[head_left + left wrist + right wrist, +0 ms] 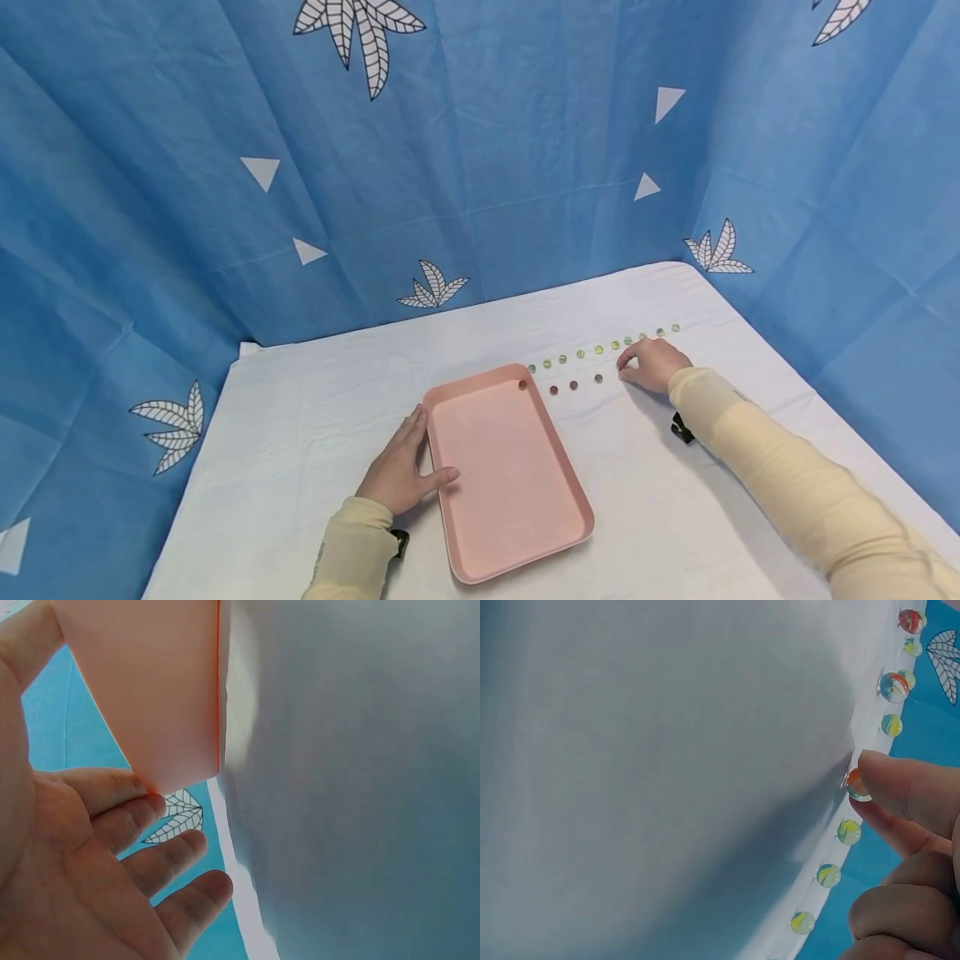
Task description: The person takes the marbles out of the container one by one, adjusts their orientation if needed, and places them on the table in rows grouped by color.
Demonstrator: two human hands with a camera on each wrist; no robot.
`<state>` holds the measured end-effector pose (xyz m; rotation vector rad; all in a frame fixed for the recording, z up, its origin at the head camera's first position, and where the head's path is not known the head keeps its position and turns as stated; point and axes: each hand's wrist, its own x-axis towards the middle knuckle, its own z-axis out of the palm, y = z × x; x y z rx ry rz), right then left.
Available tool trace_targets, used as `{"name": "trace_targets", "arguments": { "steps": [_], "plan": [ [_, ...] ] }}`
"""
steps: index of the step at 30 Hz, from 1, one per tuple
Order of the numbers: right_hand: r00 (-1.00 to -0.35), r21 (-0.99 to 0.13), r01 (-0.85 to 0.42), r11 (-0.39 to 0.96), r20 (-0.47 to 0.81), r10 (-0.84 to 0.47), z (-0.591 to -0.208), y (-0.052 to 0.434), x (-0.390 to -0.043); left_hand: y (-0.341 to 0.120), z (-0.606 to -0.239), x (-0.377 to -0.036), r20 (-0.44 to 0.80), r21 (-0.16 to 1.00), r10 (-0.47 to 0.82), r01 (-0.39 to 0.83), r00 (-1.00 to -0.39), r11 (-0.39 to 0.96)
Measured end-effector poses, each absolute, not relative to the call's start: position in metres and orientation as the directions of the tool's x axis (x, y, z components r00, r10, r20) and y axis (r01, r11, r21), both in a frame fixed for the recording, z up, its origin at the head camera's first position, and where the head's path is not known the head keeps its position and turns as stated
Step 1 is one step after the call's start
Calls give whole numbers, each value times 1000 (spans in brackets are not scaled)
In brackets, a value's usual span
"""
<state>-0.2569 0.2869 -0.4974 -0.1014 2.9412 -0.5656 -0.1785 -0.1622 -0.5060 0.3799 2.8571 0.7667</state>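
A shallow pink tray (510, 467) lies on the white-covered table. My left hand (401, 467) holds its left side, with the thumb over the rim and the fingers along the outer wall (150, 690). To the tray's right, my right hand (654, 363) pinches an orange-and-clear glass marble (857, 785) between thumb and index finger, close to the tabletop. A few reddish marbles (573, 385) sit in a short row between that hand and the tray. Behind them runs a longer row of yellow-green marbles (581, 354). One brownish marble (522, 385) appears inside the tray's far right corner.
The white cloth (300, 467) covers the table on both sides of the tray. A blue curtain (510, 167) with leaf and triangle prints hangs behind and beside the table. The far table edge (465, 308) lies behind the marble rows.
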Motion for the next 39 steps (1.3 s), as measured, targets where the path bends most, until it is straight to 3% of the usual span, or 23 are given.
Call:
{"name": "trace_targets", "arguments": {
  "steps": [7, 17, 39],
  "plan": [
    [-988, -374, -34, 927, -125, -86, -496, 287, -258, -163, -505, -181, -84, 499, 272, 196, -958, 844],
    [-998, -454, -57, 889, -10, -69, -475, 282, -258, -164, -505, -182, -84, 501, 271, 195, -959, 844],
    [-939, -467, -317, 826, 32, -342, -461, 161, -255, -164, -503, -179, -103, 512, 271, 182, -957, 839]
  ]
}}
